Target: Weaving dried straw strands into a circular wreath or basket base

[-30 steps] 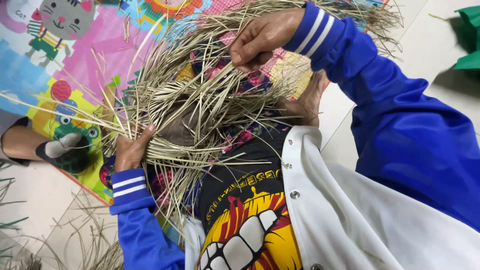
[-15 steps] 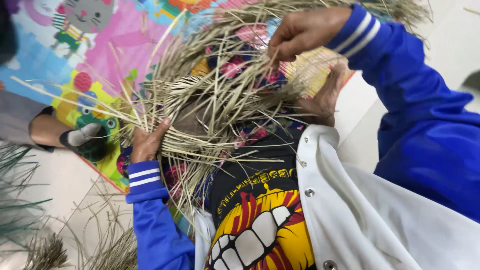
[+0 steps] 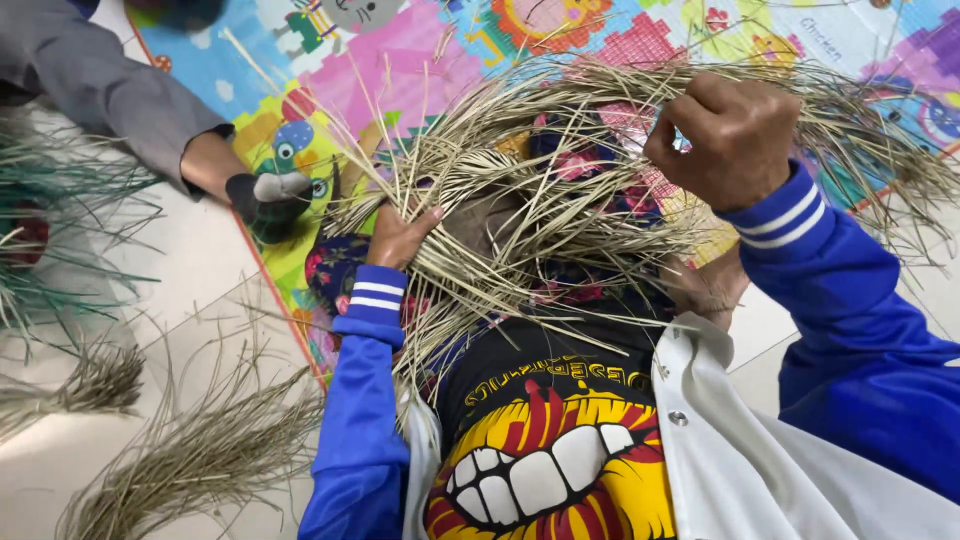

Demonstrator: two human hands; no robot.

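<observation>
straw bundle (image 3: 560, 200) gripped by closed fingers of left hand (image 3: 400, 235) and right hand (image 3: 735, 135).

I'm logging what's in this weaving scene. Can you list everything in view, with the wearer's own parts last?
Woven straw piece: one, tan, loose ends splayed, held over the lap.
Play mat: one, multicoloured cartoon print, on the floor.
Loose straw bundles: a few, tan, floor lower left.
Green strands: one bunch, left edge.
Other person's arm: one, grey sleeve, upper left, hand in a dark glove.
Jacket: one, blue sleeves, white front.
Shirt: one, black with yellow and red print.
Left hand: grip on the straw's left edge.
Right hand: fist closed on strands, upper right.
</observation>
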